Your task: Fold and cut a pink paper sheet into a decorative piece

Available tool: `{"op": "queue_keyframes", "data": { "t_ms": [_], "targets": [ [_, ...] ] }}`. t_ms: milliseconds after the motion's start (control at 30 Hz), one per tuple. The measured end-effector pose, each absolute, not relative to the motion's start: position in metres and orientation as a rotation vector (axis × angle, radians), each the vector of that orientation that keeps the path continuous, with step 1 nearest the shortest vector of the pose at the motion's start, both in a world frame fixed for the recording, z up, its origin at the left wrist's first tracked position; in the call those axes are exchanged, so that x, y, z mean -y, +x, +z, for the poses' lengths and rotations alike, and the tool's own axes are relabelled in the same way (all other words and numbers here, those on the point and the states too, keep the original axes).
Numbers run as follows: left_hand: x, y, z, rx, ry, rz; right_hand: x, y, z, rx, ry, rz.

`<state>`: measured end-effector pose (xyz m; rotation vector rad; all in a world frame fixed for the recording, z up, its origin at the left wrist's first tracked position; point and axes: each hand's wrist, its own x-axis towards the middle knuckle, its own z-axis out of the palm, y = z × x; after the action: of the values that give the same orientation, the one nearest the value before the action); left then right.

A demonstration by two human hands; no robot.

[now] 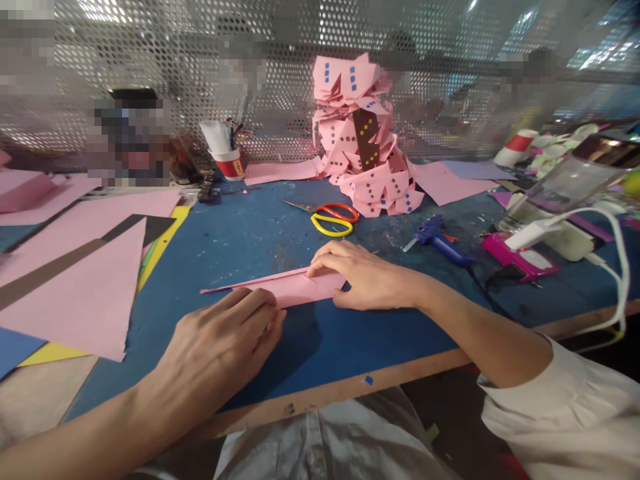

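Note:
A pink sheet of paper (pixel 300 287), folded into a long narrow strip, lies near the table's front edge. My left hand (pixel 227 337) is closed on its near left part, fingers curled over the paper and partly hidden. At the right end, my right hand (pixel 367 277) grips the strip, fingertips on the top edge and thumb on the near side. The strip's thin left tip sticks out past my left hand. Beyond the hands lie scissors (pixel 334 227) with red and yellow handles. A blue glue gun (pixel 443 241) rests to the right.
A pink paper structure (pixel 370 143) with coloured squares stands at the back. Pink sheets (pixel 85 293) are piled left. A red-and-white cup (pixel 229 163) holds thin items. On the right are a magenta device (pixel 520 257) with white cable and a clear plastic cup (pixel 575 177).

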<state>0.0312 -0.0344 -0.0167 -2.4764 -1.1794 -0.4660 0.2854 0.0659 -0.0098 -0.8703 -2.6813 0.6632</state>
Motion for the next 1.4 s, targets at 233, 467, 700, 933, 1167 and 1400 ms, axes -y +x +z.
{"op": "queue_keyframes", "data": {
  "t_ms": [233,467,700,933,1167,1400],
  "targets": [
    [0.035,0.029,-0.015,1.204,-2.481,-0.487,-0.067,0.286,-0.011,2.681,-0.862,0.668],
    [0.038,0.027,-0.017,1.233,-2.487,-0.512,-0.068,0.286,-0.010,2.698,-0.865,0.669],
    [0.042,0.023,-0.019,1.275,-2.461,-0.539,-0.067,0.284,-0.008,2.712,-0.881,0.668],
    [0.044,0.012,-0.013,1.368,-2.481,-0.596,-0.067,0.285,-0.009,2.704,-0.876,0.648],
    [0.002,0.001,0.006,1.677,-2.512,-0.514,-0.069,0.282,-0.007,2.618,-0.863,0.666],
    [-0.028,-0.002,-0.017,1.751,-2.666,-0.548,-0.075,0.269,-0.023,2.443,-0.846,0.470]
  ]
}}
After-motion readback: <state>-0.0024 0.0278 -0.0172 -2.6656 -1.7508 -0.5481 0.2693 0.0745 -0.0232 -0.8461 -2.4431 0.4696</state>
